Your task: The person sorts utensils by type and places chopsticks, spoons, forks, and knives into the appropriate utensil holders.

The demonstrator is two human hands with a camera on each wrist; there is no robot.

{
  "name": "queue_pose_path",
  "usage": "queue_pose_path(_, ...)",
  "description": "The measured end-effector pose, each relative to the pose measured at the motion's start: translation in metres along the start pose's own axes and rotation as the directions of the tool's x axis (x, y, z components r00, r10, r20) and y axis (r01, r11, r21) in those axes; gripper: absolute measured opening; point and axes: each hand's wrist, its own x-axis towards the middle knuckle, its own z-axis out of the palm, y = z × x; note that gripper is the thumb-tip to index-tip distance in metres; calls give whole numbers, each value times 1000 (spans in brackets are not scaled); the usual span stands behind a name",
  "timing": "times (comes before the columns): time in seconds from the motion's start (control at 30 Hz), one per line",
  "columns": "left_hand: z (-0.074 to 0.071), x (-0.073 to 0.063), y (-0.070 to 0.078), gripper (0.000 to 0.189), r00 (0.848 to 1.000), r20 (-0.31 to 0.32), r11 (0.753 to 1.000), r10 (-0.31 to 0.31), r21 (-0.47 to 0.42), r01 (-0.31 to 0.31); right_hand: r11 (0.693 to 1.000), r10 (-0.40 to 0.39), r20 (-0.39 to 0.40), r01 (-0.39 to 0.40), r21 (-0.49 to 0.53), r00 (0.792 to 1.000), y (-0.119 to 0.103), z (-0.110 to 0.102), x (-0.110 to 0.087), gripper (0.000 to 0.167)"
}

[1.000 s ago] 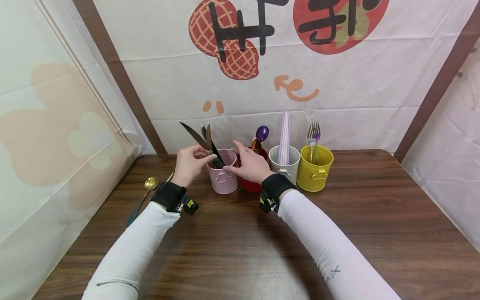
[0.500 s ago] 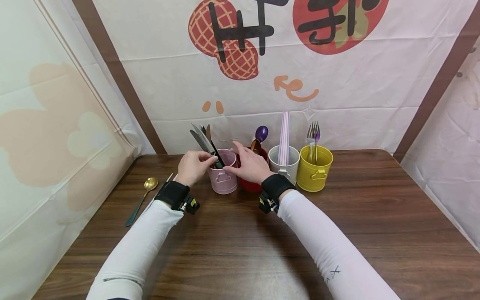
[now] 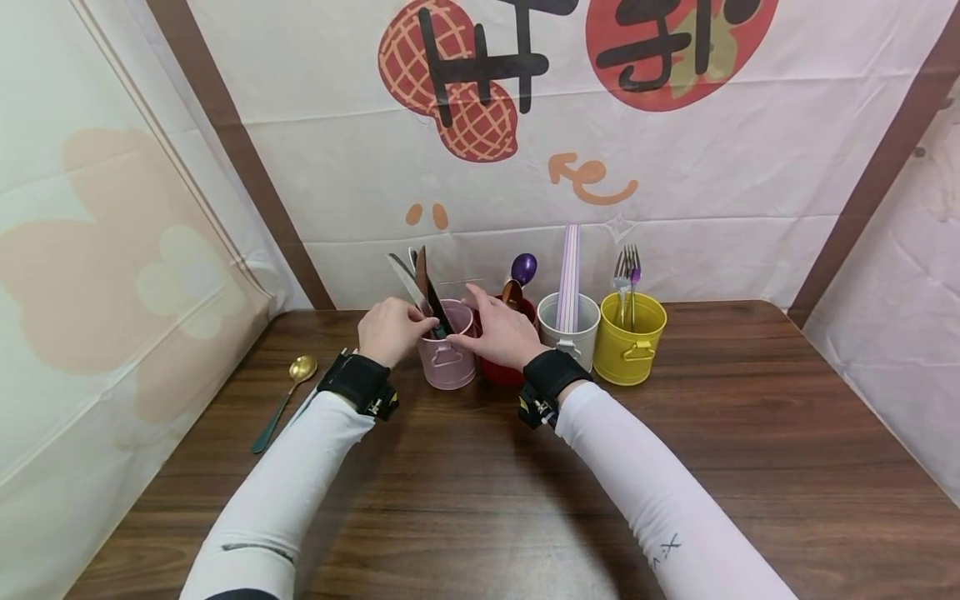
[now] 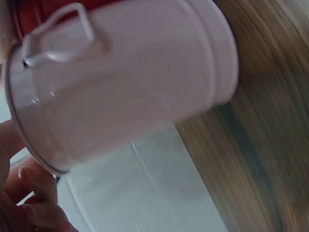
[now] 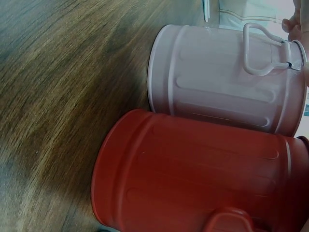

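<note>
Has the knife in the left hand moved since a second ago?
Yes. The knife has come down and swung upright into the pink bucket, which stays put; the left hand has sunk to the bucket's rim.

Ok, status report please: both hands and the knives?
Left hand grips knives in pink bucket. Right hand rests open on its rim. Nothing blocking.

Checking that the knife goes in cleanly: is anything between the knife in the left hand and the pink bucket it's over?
Nothing visible blocks it. The left hand holds the knife at the rim of the pink bucket, beside other knives standing there. The right hand rests at the rim's far side, against the red bucket.
</note>
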Motion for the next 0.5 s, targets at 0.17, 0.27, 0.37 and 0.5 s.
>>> queue_pose_path(0.17,0,-2,-11,23,999,-51,1000,15,16,-15,1000,1,5,-1,-3,1000,-1,1,0,90)
queue_pose_path(0.27,-2,-4,-15,23,993,-110,999,37,1,-37,1000,-1,5,1,-9,1000,-2,1,0,90)
queue_pose_path(0.37,-5,-5,-17,24,984,-171,998,59,-21,-64,1000,-3,-3,3,-15,1000,-1,1,0,90)
queue_pose_path(0.5,-9,-8,-20,23,974,-211,996,76,-30,-85,1000,-2,2,3,-18,1000,-1,-1,-1,90)
